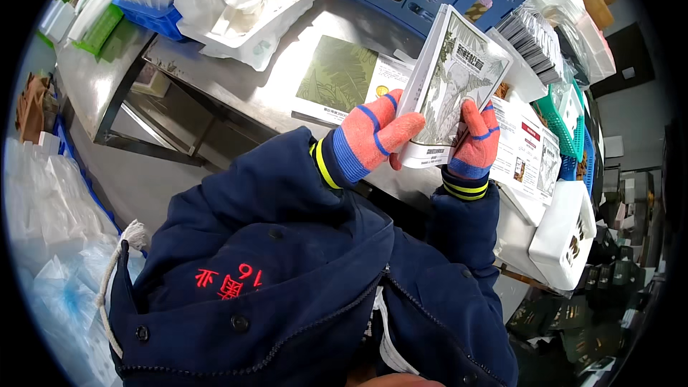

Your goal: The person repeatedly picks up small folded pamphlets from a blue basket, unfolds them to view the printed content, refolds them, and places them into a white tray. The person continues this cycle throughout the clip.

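Observation:
Both my hands wear orange gloves with blue stripes and hold a stack of folded leaflets [459, 79] upright above the metal table. My left hand [376, 132] grips the stack's left edge, thumb across the front. On the right side, my right hand [476, 136] presses its thumb on the printed cover, its other fingers behind. The front leaflet shows a grey-green leaf picture. Beneath and to the left, a green-and-white printed sheet [337, 75] lies on the table. More printed sheets [527, 147] lie beside my right hand.
A white tray of crumpled white material [287, 18] stands at the back left. Behind the leaflets is a blue slotted crate [401, 0]. A green basket [570, 118], bundled booklets [530, 39] and a white foam box [562, 244] line the right. The steel table [265, 104] has an open frame below.

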`<state>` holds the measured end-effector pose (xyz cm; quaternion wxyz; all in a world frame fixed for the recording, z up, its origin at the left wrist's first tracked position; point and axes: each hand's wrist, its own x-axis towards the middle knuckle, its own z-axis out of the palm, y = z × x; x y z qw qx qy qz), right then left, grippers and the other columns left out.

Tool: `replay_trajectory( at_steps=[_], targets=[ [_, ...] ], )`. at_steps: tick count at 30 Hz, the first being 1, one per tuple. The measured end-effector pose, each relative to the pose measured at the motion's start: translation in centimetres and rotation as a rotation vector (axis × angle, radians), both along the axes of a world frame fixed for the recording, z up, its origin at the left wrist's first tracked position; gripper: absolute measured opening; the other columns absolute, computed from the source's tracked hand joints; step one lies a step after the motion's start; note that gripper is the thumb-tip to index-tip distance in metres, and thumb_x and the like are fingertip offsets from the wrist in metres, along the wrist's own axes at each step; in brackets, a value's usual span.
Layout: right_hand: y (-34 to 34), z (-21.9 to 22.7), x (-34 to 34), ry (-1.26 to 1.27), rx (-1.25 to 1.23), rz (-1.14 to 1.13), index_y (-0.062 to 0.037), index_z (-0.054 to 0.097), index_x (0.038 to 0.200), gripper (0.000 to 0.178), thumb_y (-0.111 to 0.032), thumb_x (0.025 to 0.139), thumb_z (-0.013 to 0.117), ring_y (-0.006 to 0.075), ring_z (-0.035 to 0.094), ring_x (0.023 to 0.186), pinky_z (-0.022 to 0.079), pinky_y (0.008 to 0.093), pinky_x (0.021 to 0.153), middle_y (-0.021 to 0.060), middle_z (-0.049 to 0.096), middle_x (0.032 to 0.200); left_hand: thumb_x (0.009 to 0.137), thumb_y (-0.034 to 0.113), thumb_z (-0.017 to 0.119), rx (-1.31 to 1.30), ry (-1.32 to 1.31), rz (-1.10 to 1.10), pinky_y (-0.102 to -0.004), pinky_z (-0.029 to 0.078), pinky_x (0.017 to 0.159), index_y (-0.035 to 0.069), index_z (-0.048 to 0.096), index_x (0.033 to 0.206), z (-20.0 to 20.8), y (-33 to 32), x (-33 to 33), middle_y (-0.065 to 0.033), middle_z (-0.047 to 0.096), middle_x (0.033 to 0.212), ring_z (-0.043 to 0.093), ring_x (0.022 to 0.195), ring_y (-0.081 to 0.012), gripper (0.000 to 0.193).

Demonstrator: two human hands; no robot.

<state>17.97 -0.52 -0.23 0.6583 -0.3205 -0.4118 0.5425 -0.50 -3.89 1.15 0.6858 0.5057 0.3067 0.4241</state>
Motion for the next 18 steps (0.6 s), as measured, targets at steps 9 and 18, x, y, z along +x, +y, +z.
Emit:
replay_trajectory(
  at_steps=[9,18],
  targets=[
    [0.0,-1.0,-0.3,-0.196,0.127,-0.052,0.0006,0.053,0.110,0.028,-0.005,0.083,0.049,0.0130,0.053,0.086,0.042,0.0254,0.076,0.0059,0.057,0.097,0.085,0.014,0.053,0.070,0.105,0.115,-0.0241,0.043,0.045,0.000,0.047,0.117,-1.5,0.6,-0.2,-0.0062,0.060,0.081,0.054,0.047,-0.0131,0.035],
    [0.0,0.2,-0.6,-0.034,-0.214,0.000,0.0003,0.051,0.110,0.030,-0.010,0.082,0.054,0.0125,0.054,0.084,0.042,0.0252,0.075,0.0038,0.057,0.094,0.085,0.016,0.056,-0.058,0.168,0.067,-0.0250,0.042,0.050,0.000,0.057,0.103,-2.7,1.8,-0.1,-0.0048,0.060,0.073,0.053,0.053,-0.0101,0.024]
  ],
)
